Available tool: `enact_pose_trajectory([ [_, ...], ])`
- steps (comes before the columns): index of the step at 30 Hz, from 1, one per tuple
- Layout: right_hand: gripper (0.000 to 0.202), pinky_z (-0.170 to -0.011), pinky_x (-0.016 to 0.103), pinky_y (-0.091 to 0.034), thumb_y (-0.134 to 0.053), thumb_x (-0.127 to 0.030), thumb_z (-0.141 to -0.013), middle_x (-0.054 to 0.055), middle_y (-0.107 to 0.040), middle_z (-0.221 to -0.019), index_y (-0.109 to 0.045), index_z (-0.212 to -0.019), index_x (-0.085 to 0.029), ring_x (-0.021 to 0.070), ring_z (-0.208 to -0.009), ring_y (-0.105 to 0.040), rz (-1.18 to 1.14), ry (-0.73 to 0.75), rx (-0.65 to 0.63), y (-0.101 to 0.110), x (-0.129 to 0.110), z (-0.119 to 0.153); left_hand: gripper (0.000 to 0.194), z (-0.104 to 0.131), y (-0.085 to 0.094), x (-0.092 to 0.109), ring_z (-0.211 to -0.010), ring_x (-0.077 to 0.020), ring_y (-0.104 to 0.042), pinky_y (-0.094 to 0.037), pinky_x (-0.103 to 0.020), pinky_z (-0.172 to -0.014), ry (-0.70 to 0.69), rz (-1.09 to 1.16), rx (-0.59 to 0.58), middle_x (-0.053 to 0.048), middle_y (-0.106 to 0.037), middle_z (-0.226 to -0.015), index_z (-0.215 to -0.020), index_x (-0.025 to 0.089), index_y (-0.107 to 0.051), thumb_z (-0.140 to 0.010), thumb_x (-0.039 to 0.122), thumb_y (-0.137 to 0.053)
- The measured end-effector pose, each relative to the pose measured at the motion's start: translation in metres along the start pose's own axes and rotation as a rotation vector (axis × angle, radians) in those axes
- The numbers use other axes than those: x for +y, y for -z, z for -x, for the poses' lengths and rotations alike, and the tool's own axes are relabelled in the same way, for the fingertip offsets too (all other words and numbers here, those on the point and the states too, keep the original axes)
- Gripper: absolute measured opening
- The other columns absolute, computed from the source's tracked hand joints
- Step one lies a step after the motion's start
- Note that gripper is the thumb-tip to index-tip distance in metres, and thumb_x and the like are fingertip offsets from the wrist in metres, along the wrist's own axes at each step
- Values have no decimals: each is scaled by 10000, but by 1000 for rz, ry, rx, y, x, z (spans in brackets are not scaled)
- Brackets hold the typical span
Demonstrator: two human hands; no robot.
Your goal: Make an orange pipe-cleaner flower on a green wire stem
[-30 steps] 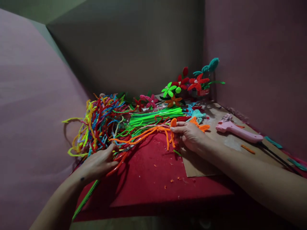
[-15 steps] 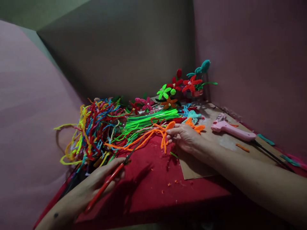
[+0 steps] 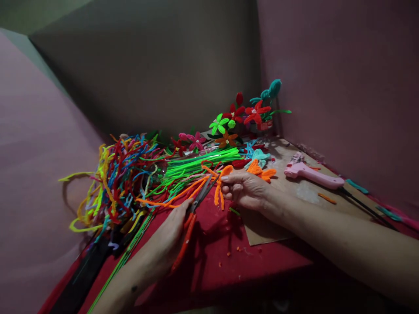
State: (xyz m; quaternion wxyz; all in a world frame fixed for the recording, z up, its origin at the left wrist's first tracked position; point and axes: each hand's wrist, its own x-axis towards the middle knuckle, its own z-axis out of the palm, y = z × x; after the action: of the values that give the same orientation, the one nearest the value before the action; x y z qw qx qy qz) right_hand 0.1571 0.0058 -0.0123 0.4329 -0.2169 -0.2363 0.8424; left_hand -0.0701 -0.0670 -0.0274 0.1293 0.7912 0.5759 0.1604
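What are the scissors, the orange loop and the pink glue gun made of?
Scissors: probably metal blades, grey and smooth; the orange-red handles look like plastic, brightly coloured. Orange loop: maybe fuzzy pipe cleaner, since it looks thick, soft and matt. Pink glue gun: likely plastic, smooth and evenly coloured.

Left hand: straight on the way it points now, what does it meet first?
Likely the orange pipe cleaners pinched in the right hand, met by the scissors the left hand holds; depth at the blade tips is unclear.
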Motion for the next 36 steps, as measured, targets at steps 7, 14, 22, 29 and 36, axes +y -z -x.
enact_pose_trajectory([
  [7, 133, -435, 177, -359, -506, 1, -685, 5, -539, -496, -546, -615, -105, 68, -439, -471, 27, -63, -7, -2, 3, 3, 554, -7, -7, 11, -1210, -242, -444, -425, -429, -968, -30, 43, 22, -52, -525, -1289, -1362, 249, -327, -813, 218, -390],
  [14, 153, -457, 182, -387, -480, 10, -694, 16, -546, -511, -547, -631, -111, 77, -457, -480, -40, -90, -60, 3, 8, 0, 544, -9, 4, 36, -1264, -222, -386, -343, -423, -1040, -104, 41, 13, -84, -393, -1403, -1374, 192, -297, -833, 173, -352],
  [22, 146, -476, 194, -403, -496, 5, -673, 24, -545, -563, -510, -618, -129, 86, -490, -488, -115, -120, -59, 5, 12, -2, 520, -11, 16, 60, -1252, -243, -404, -344, -411, -1040, -102, -9, -29, -95, -413, -1389, -1353, 185, -346, -835, 214, -385],
  [29, 137, -486, 202, -403, -519, -3, -674, 13, -523, -551, -519, -614, -126, 79, -488, -464, -51, -115, -57, 4, 16, -1, 492, -12, 8, 47, -1163, -238, -496, -411, -424, -980, -144, -146, 25, -98, -543, -1264, -1326, 194, -385, -838, 153, -346],
  [36, 163, -484, 202, -410, -505, 20, -661, 16, -531, -565, -510, -599, -130, 80, -490, -471, -116, -116, -68, 2, 19, -1, 453, -11, 8, 48, -1090, -235, -548, -449, -398, -921, -102, -232, -6, -128, -577, -1195, -1295, 173, -403, -850, 155, -322],
])
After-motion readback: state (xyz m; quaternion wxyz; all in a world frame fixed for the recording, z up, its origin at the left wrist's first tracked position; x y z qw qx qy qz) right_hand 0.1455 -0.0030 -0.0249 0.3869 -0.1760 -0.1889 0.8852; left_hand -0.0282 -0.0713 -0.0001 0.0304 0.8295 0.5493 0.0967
